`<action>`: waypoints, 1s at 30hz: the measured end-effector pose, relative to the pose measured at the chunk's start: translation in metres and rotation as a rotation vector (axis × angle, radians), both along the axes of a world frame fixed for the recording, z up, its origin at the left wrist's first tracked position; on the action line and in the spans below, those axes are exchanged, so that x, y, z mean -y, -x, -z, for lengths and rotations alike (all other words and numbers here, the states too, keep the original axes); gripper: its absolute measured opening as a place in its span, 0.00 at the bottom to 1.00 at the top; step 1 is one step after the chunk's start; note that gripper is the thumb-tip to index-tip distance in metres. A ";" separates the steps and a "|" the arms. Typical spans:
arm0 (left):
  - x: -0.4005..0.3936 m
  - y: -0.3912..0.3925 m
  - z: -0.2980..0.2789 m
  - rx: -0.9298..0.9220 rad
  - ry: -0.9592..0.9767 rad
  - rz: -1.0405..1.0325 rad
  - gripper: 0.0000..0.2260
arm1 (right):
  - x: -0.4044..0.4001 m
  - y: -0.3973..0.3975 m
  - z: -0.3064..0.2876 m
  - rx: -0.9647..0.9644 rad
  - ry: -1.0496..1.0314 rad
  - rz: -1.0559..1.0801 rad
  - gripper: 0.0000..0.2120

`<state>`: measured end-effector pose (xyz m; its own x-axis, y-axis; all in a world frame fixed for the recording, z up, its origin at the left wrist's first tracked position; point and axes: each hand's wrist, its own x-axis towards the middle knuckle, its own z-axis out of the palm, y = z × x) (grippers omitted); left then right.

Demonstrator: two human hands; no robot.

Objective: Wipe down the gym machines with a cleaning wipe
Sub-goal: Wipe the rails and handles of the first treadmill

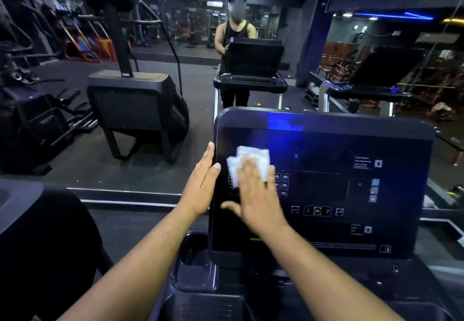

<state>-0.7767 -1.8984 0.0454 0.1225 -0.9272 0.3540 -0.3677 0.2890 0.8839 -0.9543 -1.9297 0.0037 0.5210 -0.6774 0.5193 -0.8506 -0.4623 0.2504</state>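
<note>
Hands first: the right hand (253, 190) lies flat, fingers straight, pressing a white wipe (247, 163) against the left part of the treadmill console (324, 185), while the left hand (200, 185) rests open with straight fingers along the console's left edge, bracing it. The wipe pokes out above the right fingertips. Most of the panel's long, side-to-side stretch lies to the right of the wipe, so the right hand is better placed to sweep that way.

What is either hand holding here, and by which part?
Nothing is gripped. The right hand presses the crumpled white wipe flat against the console; the left hand rests on its edge.
</note>
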 end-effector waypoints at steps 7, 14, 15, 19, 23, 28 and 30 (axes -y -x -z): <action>-0.016 -0.006 0.009 0.006 -0.093 0.050 0.23 | 0.060 -0.006 -0.084 -0.047 0.069 0.015 0.54; -0.028 -0.005 0.021 -0.147 -0.146 0.018 0.24 | 0.005 -0.019 -0.002 -0.190 -0.054 -0.133 0.60; -0.030 -0.004 0.025 -0.161 -0.159 0.012 0.23 | -0.011 -0.011 0.026 -0.223 -0.080 -0.162 0.60; -0.043 0.002 0.047 -0.080 -0.238 0.025 0.24 | -0.052 0.021 0.089 -0.441 -0.191 -0.245 0.57; -0.050 0.008 0.056 -0.107 -0.261 0.022 0.31 | -0.019 0.020 0.043 -0.380 -0.106 -0.142 0.58; -0.055 0.010 0.054 -0.117 -0.266 0.021 0.32 | 0.010 0.001 -0.017 -0.066 -0.055 0.007 0.55; -0.057 0.010 0.057 -0.116 -0.269 0.014 0.32 | -0.004 -0.001 0.008 -0.111 -0.086 -0.055 0.57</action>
<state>-0.7869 -1.8413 -0.0119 0.1344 -0.9877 0.0798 -0.2575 0.0429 0.9653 -0.9534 -1.9260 -0.0044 0.6096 -0.6857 0.3978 -0.7927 -0.5311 0.2992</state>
